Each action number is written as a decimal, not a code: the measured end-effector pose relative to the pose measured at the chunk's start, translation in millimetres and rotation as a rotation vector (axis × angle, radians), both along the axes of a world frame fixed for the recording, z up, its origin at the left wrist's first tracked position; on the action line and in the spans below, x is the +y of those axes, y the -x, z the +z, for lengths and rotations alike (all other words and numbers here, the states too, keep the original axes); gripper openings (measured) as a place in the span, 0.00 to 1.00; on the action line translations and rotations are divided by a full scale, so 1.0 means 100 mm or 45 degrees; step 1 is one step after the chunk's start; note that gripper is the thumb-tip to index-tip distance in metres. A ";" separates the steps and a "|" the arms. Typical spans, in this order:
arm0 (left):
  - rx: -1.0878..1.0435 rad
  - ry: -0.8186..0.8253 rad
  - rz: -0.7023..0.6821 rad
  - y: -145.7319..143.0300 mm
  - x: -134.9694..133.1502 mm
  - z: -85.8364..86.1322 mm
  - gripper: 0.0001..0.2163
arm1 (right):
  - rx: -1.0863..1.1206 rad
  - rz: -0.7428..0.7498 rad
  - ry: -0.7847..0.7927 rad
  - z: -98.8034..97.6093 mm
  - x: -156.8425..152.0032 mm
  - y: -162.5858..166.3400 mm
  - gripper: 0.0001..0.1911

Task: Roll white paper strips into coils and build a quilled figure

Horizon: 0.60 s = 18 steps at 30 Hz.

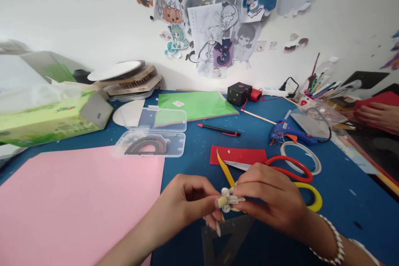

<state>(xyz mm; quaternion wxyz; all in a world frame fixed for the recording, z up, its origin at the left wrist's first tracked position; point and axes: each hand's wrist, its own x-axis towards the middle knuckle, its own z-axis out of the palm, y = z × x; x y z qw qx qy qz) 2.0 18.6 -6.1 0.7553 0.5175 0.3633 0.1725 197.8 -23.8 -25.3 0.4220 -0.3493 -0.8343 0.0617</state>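
In front of me, both hands hold a small cream-white piece of rolled paper coils and strips [226, 194]. My left hand [190, 199] pinches its left side between thumb and fingers, and a pale strip end [218, 228] hangs below those fingers. From the right, my right hand [274, 195] pinches the strips with its fingertips. Just beyond the fingers lie scissors [289, 168] with a red handle loop, partly covered by my right hand. A yellow pointed tool [225, 168] sticks out beside the blade, and a yellow loop [314, 197] shows behind that hand.
Pink paper [87, 199] covers the left. Ahead are a clear case [181, 143], pen [218, 129], red card [249, 156] and green sheet [199, 106]. To the right lie a blue glue gun [289, 131] and white roll [316, 160]. Another person's hand [380, 116] is at far right.
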 end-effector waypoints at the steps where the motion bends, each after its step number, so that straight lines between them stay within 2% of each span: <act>1: -0.005 0.013 0.002 0.00 0.00 0.00 0.06 | -0.003 -0.003 -0.001 0.00 0.00 0.00 0.08; 18: -0.052 0.038 0.041 -0.04 0.02 -0.04 0.06 | 0.019 -0.040 0.015 -0.01 -0.03 -0.01 0.08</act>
